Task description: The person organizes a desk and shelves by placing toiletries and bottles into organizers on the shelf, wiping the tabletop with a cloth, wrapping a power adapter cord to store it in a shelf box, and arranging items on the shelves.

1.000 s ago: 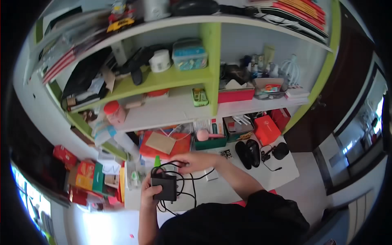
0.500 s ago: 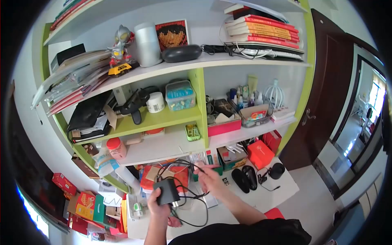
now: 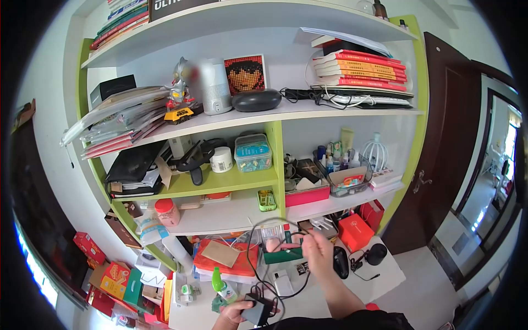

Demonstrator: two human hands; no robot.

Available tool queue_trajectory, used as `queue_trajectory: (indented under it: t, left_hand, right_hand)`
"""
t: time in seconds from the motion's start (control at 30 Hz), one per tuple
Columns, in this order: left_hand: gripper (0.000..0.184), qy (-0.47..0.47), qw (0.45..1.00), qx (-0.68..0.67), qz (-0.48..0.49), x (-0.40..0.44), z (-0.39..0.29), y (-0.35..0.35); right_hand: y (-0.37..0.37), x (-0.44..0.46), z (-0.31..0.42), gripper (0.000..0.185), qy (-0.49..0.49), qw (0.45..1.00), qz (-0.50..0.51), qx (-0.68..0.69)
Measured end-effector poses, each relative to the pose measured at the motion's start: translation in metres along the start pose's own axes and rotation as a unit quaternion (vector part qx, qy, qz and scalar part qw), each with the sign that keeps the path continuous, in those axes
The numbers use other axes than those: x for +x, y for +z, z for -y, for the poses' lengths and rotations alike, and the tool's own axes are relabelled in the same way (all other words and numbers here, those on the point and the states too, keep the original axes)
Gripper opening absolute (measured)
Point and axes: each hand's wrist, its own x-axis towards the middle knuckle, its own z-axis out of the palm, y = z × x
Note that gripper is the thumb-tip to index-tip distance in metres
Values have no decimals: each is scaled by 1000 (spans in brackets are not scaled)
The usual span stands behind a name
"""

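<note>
Low in the view, my left hand (image 3: 233, 312) is closed around a black, box-shaped power adapter (image 3: 256, 309). A long black cable (image 3: 249, 242) loops up from it above the white desk (image 3: 352, 289). The fingers of my right hand (image 3: 318, 253) pinch that cable farther up and to the right; its exact end is hard to make out. Close to my left hand stands a spray bottle with a green top (image 3: 218, 281). Between the hands lies a white, flat box-like item (image 3: 283, 284), and behind my right hand sits a dark green box (image 3: 281, 255).
An orange-red folder (image 3: 206, 263) with a brown envelope lies at the back of the desk. To the right are a black glasses case (image 3: 341, 263), a round black object (image 3: 376, 254) and a red box (image 3: 355, 231). Loaded shelves (image 3: 242, 192) rise behind.
My left hand has lowered with the adapter, while my right hand has moved right and drawn the cable into a wider loop. My view has tilted upward.
</note>
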Motion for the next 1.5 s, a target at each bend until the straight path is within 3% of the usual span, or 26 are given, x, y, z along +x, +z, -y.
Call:
queue_trajectory:
  t: [0.13, 0.23, 0.3, 0.33, 0.4, 0.43, 0.47, 0.5, 0.6, 0.73, 0.77, 0.8, 0.83, 0.93, 1.0, 1.03, 1.07, 1.13, 1.17, 1.2, 1.23, 1.27, 1.3, 1.37, 1.47, 1.5]
  left_hand:
    - [74, 26, 997, 31, -70, 2, 8, 15]
    - [67, 131, 971, 146, -138, -9, 17, -5]
    - [55, 216, 932, 195, -216, -17, 10, -9]
    - [55, 227, 929, 173, -236, -30, 3, -3]
    - [51, 290, 932, 35, -213, -43, -13, -6]
    - [48, 340, 898, 9, -278, -49, -19, 10]
    - [48, 341, 916, -26, -212, -59, -25, 4]
    - [48, 351, 903, -56, -242, -66, -28, 1]
    - [55, 375, 913, -37, -158, -86, -33, 12]
    - [47, 424, 870, -123, -220, -131, -21, 4]
    - [47, 436, 860, -147, -222, -146, -15, 3]
    - [47, 448, 849, -171, -222, -161, -10, 1]
    - [47, 454, 836, -197, -236, -174, -4, -4]
    - [46, 432, 854, -231, -175, -200, 25, 11]
    - [47, 400, 874, -225, -160, -201, 48, 31]
    - [48, 388, 888, -214, -125, -195, 60, 43]
    - [49, 371, 903, -198, -91, -190, 72, 55]
    - [50, 316, 925, -188, -92, -178, 93, 89]
    - [49, 299, 938, -164, -70, -173, 102, 102]
    - [49, 283, 948, -140, -47, -169, 112, 116]
    - [47, 280, 947, -135, -79, -164, 121, 135]
    - [53, 261, 956, -120, -52, -160, 129, 143]
    - [51, 265, 955, -119, -61, -154, 135, 154]
    - [49, 316, 941, -75, -91, -151, 140, 163]
    - [39, 442, 877, 40, -183, -166, 120, 148]
    - [34, 480, 845, 72, -224, -175, 112, 132]
  right_hand:
    - [-30, 20, 20, 22, -111, 985, -26, -129]
    - [-59, 32, 13, 16, 6, 996, -79, -28]
    - [-73, 29, 31, 16, -10, 979, -168, -117]
    - [-99, 34, 27, 15, -192, 965, -104, -148]
    - [-122, 20, 63, 17, -52, 959, -275, -47]
    - [-172, 13, 64, 20, -85, 969, -234, -6]
    - [-208, 1, 75, 23, -111, 972, -206, -11]
    - [-221, -16, 95, 25, -117, 952, -282, -28]
    - [-325, -59, 130, 23, -141, 908, -395, -14]
    - [-465, -152, 167, 22, -102, 830, -547, -42]
    - [-513, -180, 170, 21, -65, 741, -588, -318]
    - [-556, -209, 171, 21, -28, 587, -580, -564]
    - [-575, -233, 169, 20, 11, 381, -525, -761]
    - [-577, -285, 177, 19, -13, 668, -375, -642]
    - [-506, -298, 173, 18, 146, 830, -178, -508]
    - [-432, -301, 172, 19, 234, 761, -150, -586]
    - [-345, -295, 194, 21, 371, 727, -10, -578]
    - [-256, -303, 184, 18, 416, 693, 149, -570]
    - [-227, -312, 167, 26, 270, 686, 273, -618]
    - [-169, -315, 171, 40, 232, 737, 300, -560]
    - [-147, -321, 139, 50, 32, 806, 324, -494]
    - [-90, -327, 151, 53, 0, 856, 276, -437]
    - [-56, -339, 143, 45, 127, 917, 274, -259]
    - [-26, -369, 100, 32, 296, 904, 304, 50]
    - [-42, -376, 124, 20, 365, 829, 423, -40]
    - [-60, -379, 131, 21, 336, 841, 409, -112]
